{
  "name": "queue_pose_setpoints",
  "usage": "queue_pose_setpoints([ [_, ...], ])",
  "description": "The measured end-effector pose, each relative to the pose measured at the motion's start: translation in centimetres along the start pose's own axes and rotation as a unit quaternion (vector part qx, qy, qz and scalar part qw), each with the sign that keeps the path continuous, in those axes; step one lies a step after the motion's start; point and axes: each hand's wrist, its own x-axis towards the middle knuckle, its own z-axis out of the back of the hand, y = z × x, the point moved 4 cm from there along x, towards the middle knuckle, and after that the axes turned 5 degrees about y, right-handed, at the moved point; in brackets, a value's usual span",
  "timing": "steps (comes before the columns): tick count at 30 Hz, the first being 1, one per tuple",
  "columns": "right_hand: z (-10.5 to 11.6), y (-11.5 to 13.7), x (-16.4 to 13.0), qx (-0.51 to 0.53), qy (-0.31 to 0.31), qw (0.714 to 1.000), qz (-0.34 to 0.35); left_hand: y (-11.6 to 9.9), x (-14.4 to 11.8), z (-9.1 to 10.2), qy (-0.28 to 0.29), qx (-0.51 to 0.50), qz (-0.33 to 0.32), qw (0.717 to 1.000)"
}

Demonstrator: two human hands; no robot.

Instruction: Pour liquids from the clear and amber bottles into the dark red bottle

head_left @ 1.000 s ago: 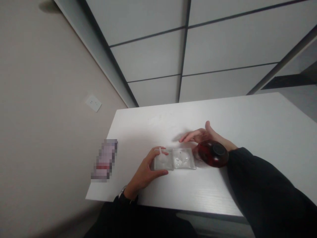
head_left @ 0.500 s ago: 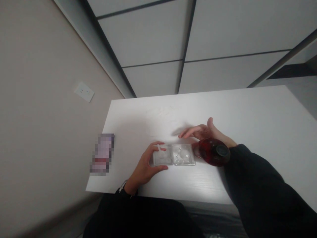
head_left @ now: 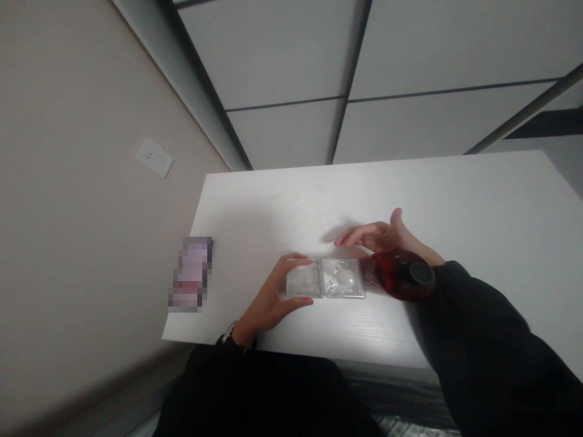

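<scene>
A clear plastic case (head_left: 326,278) with two square halves lies open on the white table (head_left: 478,206). My left hand (head_left: 273,298) grips its left half, thumb at the near edge and fingers over the far edge. A dark red round bottle (head_left: 401,276) with a black base is tilted, its neck end against the case's right edge. My right hand (head_left: 380,237) is right behind the bottle and holds it; its upper fingers stretch out to the left and the thumb points up. Which fingers grip the bottle is hidden.
A pixelated rectangular object (head_left: 191,273) lies near the table's left edge. A beige wall with a white socket (head_left: 155,158) runs along the left. The table's near edge is just in front of my body. Grey panelled surfaces lie beyond the far edge.
A small white piece that stood under my left fingers on the case's left half no longer shows; the fingers now lie flat on that half. The bottle and right hand keep their pose.
</scene>
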Motion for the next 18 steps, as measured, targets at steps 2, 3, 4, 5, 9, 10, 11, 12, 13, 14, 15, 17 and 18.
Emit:
queue_pose_setpoints([
  [2, -0.12, 0.10, -0.09, -0.003, -0.011, 1.000, -0.005, -0.03, -0.05, 0.06, -0.013, -0.001, 0.008, 1.000],
  [3, -0.19, 0.16, -0.13, -0.005, -0.018, 1.000, -0.007, -0.03, -0.09, 0.15, -0.027, -0.003, 0.016, 0.999],
  [4, -0.26, 0.24, -0.16, -0.006, -0.025, 1.000, -0.007, -0.04, -0.12, 0.22, -0.038, -0.005, 0.021, 0.999],
  [5, -0.31, 0.32, -0.19, -0.007, -0.032, 0.999, -0.006, -0.09, -0.14, 0.22, -0.040, -0.004, 0.024, 0.999],
  [9, -0.50, 0.46, -0.21, -0.016, -0.037, 0.999, -0.004, -0.39, -0.07, -0.13, 0.007, 0.006, 0.004, 1.000],
  [10, -0.54, 0.45, -0.20, -0.017, -0.036, 0.999, -0.005, -0.36, -0.07, -0.12, 0.007, 0.005, 0.004, 1.000],
  [11, -0.55, 0.43, -0.19, -0.018, -0.037, 0.999, -0.006, -0.28, -0.09, -0.05, -0.002, 0.004, 0.007, 1.000],
  [12, -0.55, 0.43, -0.18, -0.017, -0.039, 0.999, -0.005, -0.19, -0.11, 0.05, -0.015, 0.001, 0.010, 1.000],
  [13, -0.52, 0.43, -0.17, -0.016, -0.042, 0.999, -0.002, -0.12, -0.14, 0.14, -0.026, -0.001, 0.012, 1.000],
  [14, -0.48, 0.42, -0.15, -0.016, -0.045, 0.999, -0.001, -0.09, -0.15, 0.18, -0.029, -0.001, 0.012, 0.999],
  [15, -0.43, 0.38, -0.12, -0.016, -0.045, 0.999, -0.002, -0.13, -0.14, 0.14, -0.022, 0.003, 0.008, 1.000],
  [17, -0.31, 0.31, -0.05, -0.019, -0.042, 0.999, -0.004, -0.31, -0.10, -0.05, 0.006, 0.013, -0.007, 1.000],
  [18, -0.26, 0.27, -0.02, -0.022, -0.040, 0.999, -0.006, -0.37, -0.09, -0.10, 0.013, 0.018, -0.012, 1.000],
])
